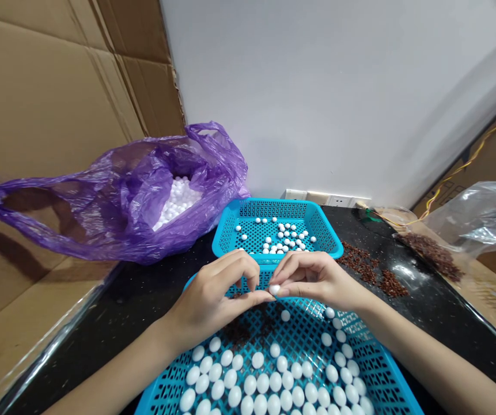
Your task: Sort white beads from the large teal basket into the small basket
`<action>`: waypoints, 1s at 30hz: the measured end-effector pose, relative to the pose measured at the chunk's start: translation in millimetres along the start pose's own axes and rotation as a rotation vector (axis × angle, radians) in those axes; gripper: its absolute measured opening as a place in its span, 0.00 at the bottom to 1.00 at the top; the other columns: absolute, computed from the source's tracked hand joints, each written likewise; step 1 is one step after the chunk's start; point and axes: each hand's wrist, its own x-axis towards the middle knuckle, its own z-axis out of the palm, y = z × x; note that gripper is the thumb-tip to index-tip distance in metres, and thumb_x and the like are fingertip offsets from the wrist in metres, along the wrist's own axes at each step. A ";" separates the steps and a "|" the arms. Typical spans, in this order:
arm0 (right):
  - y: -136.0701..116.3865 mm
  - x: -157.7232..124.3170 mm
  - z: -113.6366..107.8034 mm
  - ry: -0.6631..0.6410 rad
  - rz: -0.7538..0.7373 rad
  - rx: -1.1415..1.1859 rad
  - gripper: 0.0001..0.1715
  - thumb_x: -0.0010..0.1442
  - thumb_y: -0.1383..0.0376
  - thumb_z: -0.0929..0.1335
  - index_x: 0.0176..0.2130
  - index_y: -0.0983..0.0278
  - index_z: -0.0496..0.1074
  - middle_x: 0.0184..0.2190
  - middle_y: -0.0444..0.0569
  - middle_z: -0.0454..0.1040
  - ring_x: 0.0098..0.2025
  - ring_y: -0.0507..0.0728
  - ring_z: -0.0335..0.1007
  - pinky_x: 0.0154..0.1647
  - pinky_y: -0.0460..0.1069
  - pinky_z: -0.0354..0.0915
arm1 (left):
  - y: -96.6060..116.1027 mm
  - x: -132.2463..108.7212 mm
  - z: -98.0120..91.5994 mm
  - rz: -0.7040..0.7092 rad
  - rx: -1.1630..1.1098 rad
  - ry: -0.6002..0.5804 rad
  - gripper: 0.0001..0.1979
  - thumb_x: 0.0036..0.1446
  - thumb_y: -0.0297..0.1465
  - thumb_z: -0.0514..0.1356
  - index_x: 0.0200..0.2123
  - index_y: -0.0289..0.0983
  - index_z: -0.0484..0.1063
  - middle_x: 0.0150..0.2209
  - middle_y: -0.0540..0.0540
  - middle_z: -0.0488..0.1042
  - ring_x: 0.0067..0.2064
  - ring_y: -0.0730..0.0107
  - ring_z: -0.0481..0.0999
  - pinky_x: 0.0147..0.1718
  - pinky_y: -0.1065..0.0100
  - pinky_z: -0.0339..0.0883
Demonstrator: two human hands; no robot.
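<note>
My right hand (317, 280) pinches a small white ball (274, 290) between thumb and fingertips, above the near edge of the front basket. Close beside it, my left hand (224, 288) has its fingers curled down towards the thumb, and the thumb tip reaches the ball. Whether a tiny piece sits between those left fingers cannot be made out. Under both hands, the large blue plastic basket (392, 377) holds many loose white balls (261, 383), mostly towards me. Small dark brown bits (237, 332) lie in its far part, partly hidden by my left hand.
A second blue basket (336, 245) behind holds more white balls. At the left, a purple plastic bag (144, 190) stands open with white balls inside. Reddish-brown bits (392, 282) lie on the black tabletop (429, 314) at right, near a clear bag (481, 216). Sockets (338, 200) line the wall.
</note>
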 end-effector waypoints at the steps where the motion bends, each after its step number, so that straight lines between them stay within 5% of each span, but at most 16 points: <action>1: -0.4 0.2 0.1 -0.001 0.005 0.005 0.06 0.52 0.70 0.72 0.35 0.64 0.76 0.35 0.46 0.75 0.36 0.50 0.74 0.40 0.47 0.72 | 0.5 0.3 0.0 0.002 0.009 0.004 0.12 0.54 0.24 0.63 0.28 0.36 0.60 0.28 0.52 0.65 0.30 0.75 0.67 0.30 0.73 0.62; 23: -3.0 -2.5 0.7 -0.012 0.038 0.066 0.08 0.52 0.71 0.73 0.35 0.62 0.76 0.34 0.45 0.76 0.36 0.50 0.75 0.39 0.47 0.72 | 0.1 -0.9 -1.7 0.127 0.060 -0.033 0.11 0.57 0.27 0.61 0.27 0.36 0.60 0.26 0.52 0.67 0.28 0.76 0.66 0.29 0.73 0.62; 30: -0.2 0.6 -3.3 0.026 0.072 0.040 0.09 0.51 0.67 0.73 0.36 0.63 0.74 0.34 0.45 0.75 0.38 0.52 0.74 0.42 0.49 0.72 | -0.6 0.8 -0.6 0.117 0.024 -0.274 0.14 0.55 0.38 0.62 0.25 0.35 0.63 0.24 0.52 0.66 0.26 0.76 0.65 0.25 0.74 0.58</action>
